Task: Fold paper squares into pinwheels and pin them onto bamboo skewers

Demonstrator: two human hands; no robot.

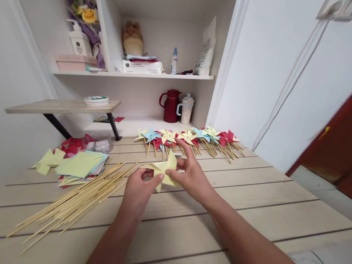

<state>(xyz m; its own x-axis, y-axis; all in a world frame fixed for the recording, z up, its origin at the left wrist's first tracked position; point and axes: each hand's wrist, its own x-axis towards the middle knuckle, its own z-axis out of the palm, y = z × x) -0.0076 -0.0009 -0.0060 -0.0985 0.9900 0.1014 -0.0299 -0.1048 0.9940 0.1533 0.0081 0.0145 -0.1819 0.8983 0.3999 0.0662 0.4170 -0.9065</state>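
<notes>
A pale yellow paper pinwheel [170, 162] is held between my two hands above the slatted table. My left hand [139, 188] pinches its left side with thumb and fingers. On the other side, my right hand [190, 173] grips it near the centre, thumb in front and the index finger raised. Whether a stick is attached to this pinwheel I cannot tell. Left of my left hand lies a loose bundle of thin wooden sticks [86, 196]. Beyond my hands, several finished pinwheels [169, 137] on sticks lie in a row in yellow, blue and red.
A stack of coloured paper squares [81, 164] lies at the left, beside a yellow folded paper pinwheel [49, 161] and red ones [75, 145]. A small raised shelf [59, 107] stands behind them. A dark red jug [170, 106] and a cup [186, 109] stand at the back.
</notes>
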